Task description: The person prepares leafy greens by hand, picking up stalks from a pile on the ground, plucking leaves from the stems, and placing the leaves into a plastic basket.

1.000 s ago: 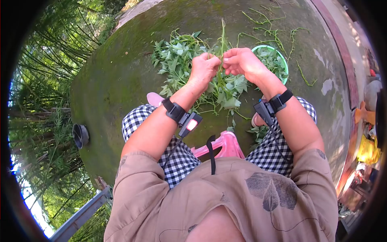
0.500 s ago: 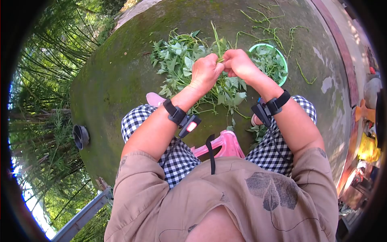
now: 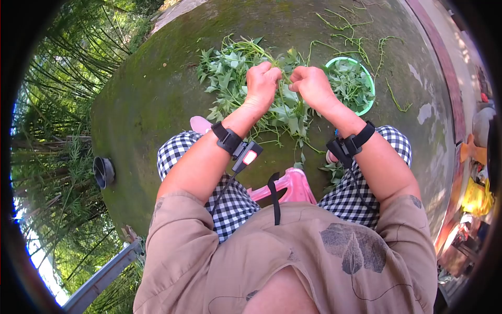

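My left hand [image 3: 262, 85] is closed on a leafy green stem, above a loose heap of leafy vines [image 3: 230, 70]. To its right, my right hand [image 3: 312, 88] has its thumb and fingers pinched together, a small gap from the left. Whatever lies between its fingertips is too small to make out against the leaves. Just beyond my right wrist stands a light-green basin [image 3: 372, 86] filled with picked leaves [image 3: 349, 81]. Both hands hang over the heap, which they partly hide.
Bare vine stems [image 3: 355, 39] are strewn on the mossy concrete floor [image 3: 151, 104] beyond the basin. A pink stool [image 3: 295, 186] is between my knees. At the left edge lies a dark pot-like object [image 3: 104, 172] beside dense bamboo [image 3: 57, 141]. A yellow bag [image 3: 477, 198] is far right.
My hands, together on a stem before, have moved apart, the left one shifting left. The stem end that stuck up above them no longer stands upright there.
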Demonstrator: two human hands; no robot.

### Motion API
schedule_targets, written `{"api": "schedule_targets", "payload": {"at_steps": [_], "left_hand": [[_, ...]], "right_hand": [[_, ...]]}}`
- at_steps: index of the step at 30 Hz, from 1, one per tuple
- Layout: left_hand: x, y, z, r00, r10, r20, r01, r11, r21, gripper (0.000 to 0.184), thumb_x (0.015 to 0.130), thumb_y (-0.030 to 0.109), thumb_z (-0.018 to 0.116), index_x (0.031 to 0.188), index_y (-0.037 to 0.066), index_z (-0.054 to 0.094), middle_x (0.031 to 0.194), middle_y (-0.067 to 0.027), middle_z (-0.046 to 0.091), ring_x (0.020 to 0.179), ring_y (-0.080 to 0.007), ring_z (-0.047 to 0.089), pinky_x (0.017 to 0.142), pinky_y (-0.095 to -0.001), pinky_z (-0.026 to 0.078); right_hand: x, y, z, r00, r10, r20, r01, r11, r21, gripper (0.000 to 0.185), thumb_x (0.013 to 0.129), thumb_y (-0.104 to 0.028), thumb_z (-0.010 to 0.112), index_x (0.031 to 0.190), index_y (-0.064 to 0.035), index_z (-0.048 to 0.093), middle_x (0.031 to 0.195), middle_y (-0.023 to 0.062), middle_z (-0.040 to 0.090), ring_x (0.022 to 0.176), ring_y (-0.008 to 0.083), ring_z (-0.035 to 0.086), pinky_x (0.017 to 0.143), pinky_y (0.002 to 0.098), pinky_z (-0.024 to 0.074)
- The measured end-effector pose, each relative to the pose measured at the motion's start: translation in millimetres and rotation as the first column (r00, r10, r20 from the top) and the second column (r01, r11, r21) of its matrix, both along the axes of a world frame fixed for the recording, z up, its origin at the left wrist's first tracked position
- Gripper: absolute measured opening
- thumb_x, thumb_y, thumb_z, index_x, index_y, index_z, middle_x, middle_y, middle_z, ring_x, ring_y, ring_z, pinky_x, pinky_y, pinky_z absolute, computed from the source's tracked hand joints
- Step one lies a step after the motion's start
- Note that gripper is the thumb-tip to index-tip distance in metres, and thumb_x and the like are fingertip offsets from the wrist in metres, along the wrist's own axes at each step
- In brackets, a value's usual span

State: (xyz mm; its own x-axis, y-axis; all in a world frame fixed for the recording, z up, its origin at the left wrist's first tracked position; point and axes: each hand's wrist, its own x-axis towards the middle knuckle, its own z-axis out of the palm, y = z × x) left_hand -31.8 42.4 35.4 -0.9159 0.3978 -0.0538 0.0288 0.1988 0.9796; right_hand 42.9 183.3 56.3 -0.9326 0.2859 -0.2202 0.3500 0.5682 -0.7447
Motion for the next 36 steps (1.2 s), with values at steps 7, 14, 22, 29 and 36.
{"api": "schedule_targets", "payload": {"at_steps": [7,14,22,29,36], "left_hand": [[-4.7,-1.6,-3.2,0.989,0.132,-0.073,-0.131,0.991,0.021,0.019,0.078,0.012,0.055,0.064,0.0,0.051,0.055,-0.0087,0.053,0.049,-0.0139,0.046,0.048,-0.0316,0.038],[-43.6,-24.2,40.2,0.968,0.04,0.247,-0.112,0.952,0.285,0.013,0.093,0.012,0.044,0.095,0.0,0.051,0.091,-0.0185,0.069,0.065,-0.0185,0.068,0.036,-0.0199,0.032],[-95.4,-83.8,72.1,0.985,0.151,0.087,-0.173,0.907,0.385,0.014,0.095,0.012,0.045,0.095,-0.001,0.049,0.091,-0.0272,0.068,0.067,-0.0226,0.069,0.038,-0.0198,0.033],[-84.8,-65.6,61.0,0.994,0.044,0.099,-0.07,0.959,0.273,0.019,0.095,0.02,0.053,0.104,0.003,0.057,0.065,-0.0034,0.06,0.044,-0.0075,0.046,0.04,-0.0212,0.034],[-57.0,-40.1,56.9,0.905,-0.237,0.354,0.071,0.904,0.422,0.019,0.098,0.023,0.052,0.105,0.005,0.054,0.068,-0.0003,0.054,0.047,-0.0084,0.045,0.041,-0.0245,0.041]], "right_hand": [[-0.3,-0.9,3.0,0.999,-0.011,0.045,0.003,0.984,0.18,0.023,0.072,-0.02,0.072,0.088,-0.005,0.066,0.084,0.0154,0.068,0.084,0.034,0.065,0.073,0.043,0.0491],[-6.4,44.1,-33.1,0.99,-0.126,0.059,0.129,0.99,-0.05,0.021,0.074,-0.013,0.069,0.091,-0.001,0.065,0.08,0.0145,0.067,0.075,0.0289,0.066,0.067,0.0398,0.0507],[16.0,83.8,-21.8,0.946,-0.269,0.179,0.313,0.625,-0.715,0.008,0.087,-0.007,0.058,0.092,-0.0002,0.06,0.07,0.0044,0.059,0.052,0.0134,0.055,0.048,0.027,0.0458],[16.4,102.1,-21.3,0.953,-0.303,0.002,0.02,0.057,-0.998,0.018,0.094,-0.006,0.052,0.107,0.0037,0.057,0.092,0.0113,0.06,0.082,0.0238,0.06,0.077,0.042,0.0524],[9.1,90.3,-9.4,0.985,-0.132,-0.108,-0.114,-0.038,-0.993,0.018,0.094,-0.008,0.05,0.106,0.0036,0.057,0.084,0.0115,0.057,0.076,0.025,0.054,0.07,0.036,0.0485]]}}
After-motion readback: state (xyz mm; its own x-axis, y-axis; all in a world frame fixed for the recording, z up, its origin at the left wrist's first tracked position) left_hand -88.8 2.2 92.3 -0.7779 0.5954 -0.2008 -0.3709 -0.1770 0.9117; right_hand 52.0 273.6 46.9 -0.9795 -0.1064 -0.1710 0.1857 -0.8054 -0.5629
